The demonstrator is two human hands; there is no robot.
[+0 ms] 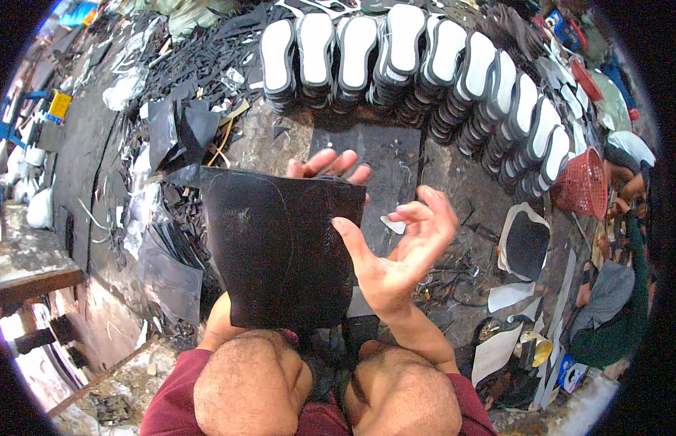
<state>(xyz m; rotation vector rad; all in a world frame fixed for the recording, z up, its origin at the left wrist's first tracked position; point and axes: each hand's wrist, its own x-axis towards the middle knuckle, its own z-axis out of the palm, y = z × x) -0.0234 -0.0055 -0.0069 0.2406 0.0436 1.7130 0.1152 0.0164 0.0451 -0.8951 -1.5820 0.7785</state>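
Observation:
A black, roughly square sheet (283, 247) of rubber-like material is held up in front of my knees. My left hand (327, 166) supports it from behind; only the fingertips show past its far edge, and the palm is hidden. Just right of the sheet, my right hand (407, 251) is open, fingers apart and loosely bent. Its thumb tip overlaps the sheet's right edge; whether it touches I cannot tell. A small pale piece (393, 224) shows beside the right fingers. Beneath lies a dark flat board (396, 156).
Stacks of shoe-sole shapes (357, 54), black with white tops, curve along the far and right side. A red basket (581, 185) stands at the right end. Black sheets (171, 272) and scraps (214, 58) lie left. A dark cut-out (525, 243) and pale offcuts (496, 354) lie right.

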